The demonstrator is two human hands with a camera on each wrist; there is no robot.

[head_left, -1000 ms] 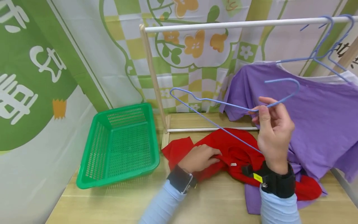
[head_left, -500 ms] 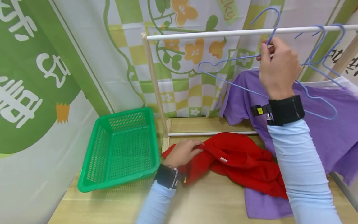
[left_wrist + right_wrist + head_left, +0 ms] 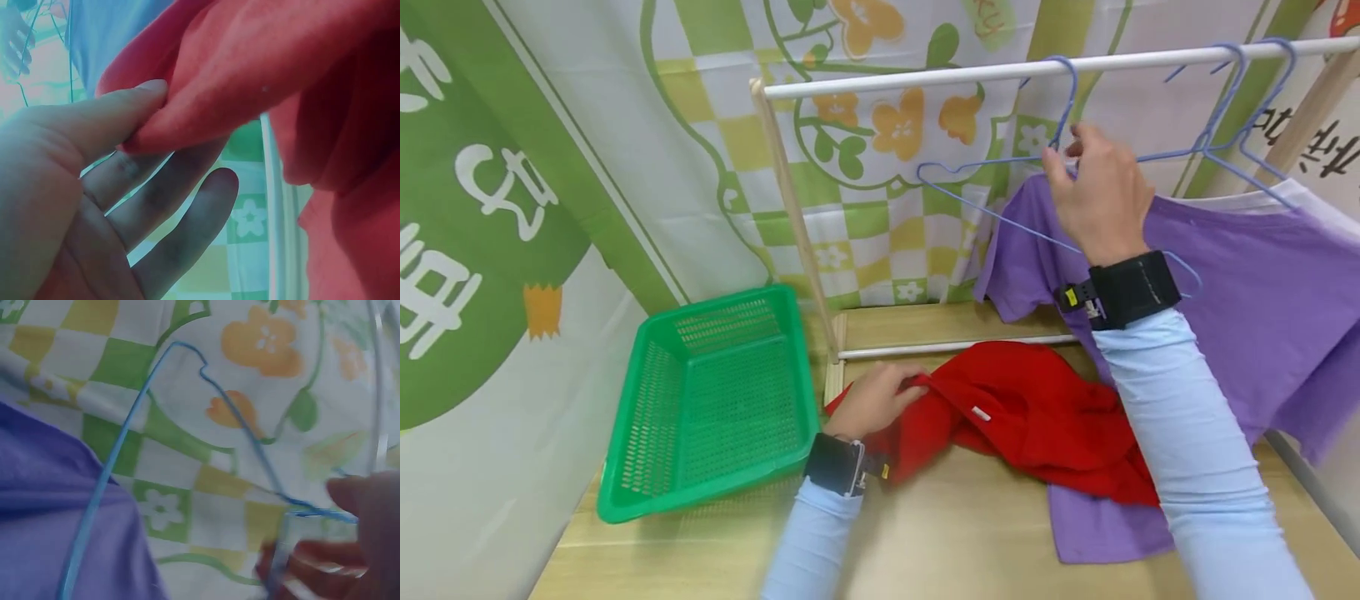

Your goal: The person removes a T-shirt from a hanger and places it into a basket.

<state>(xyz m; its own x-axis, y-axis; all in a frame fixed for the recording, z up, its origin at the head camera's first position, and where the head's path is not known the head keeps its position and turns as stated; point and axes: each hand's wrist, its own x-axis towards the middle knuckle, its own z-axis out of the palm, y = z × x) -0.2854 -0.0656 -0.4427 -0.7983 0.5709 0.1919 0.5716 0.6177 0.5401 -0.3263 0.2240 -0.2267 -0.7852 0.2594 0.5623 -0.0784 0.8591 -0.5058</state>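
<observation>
Head view: apparently racking — right hand (image 3: 1102, 196), fingers apart, at a hanger (image 3: 1000, 216) over the rail (image 3: 917, 78); left hand (image 3: 874, 400) pinches red cloth (image 3: 1030, 408) — next move likely needs both hands there.

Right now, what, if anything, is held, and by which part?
Left fingers pinch the red garment by an edge. Right fingers are at the neck of a blue hanger; whether they grip is unclear.

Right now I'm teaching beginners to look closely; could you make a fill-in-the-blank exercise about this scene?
1. The left grip pinches cloth coloured ____.
2. The basket is ____ in colour.
3. Hooked over the white rail are ____ hangers.
4. The shirt hanging below the rail is mostly ____.
Missing words: red; green; three; purple.
</observation>
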